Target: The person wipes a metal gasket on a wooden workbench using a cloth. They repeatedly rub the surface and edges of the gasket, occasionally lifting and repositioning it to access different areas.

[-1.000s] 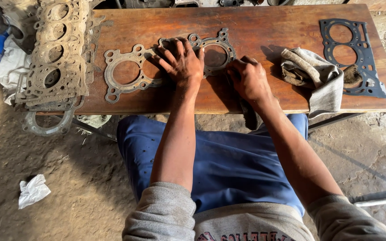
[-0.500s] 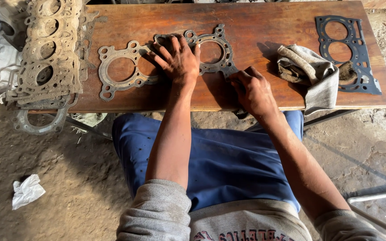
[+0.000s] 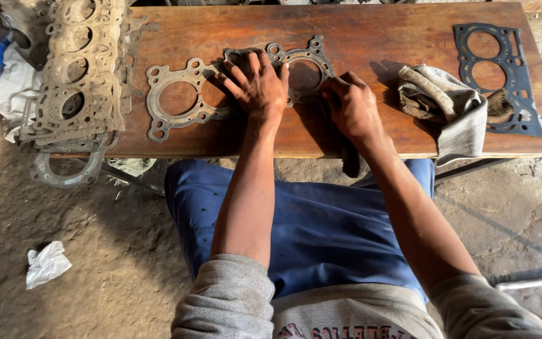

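A grey metal gasket (image 3: 177,100) with round bores lies flat on the wooden bench top (image 3: 359,37). My left hand (image 3: 258,88) rests palm down on its middle with the fingers spread. My right hand (image 3: 352,110) sits just to the right, fingers curled under, knuckles at the gasket's right end by a bore (image 3: 303,74). Whatever is inside that hand is hidden. A dark object (image 3: 349,162) hangs below the bench edge under my right wrist. My knees in blue trousers are under the bench.
A stack of worn gaskets (image 3: 76,75) fills the bench's left end, with a ring-shaped piece (image 3: 64,172) hanging below it. At the right lie a folded grey rag (image 3: 446,100) and a dark gasket (image 3: 497,75). Crumpled white paper (image 3: 45,263) lies on the dirt floor.
My right hand has moved from the bench's near edge up to the gasket's right end. The left hand has stayed pressed on the gasket.
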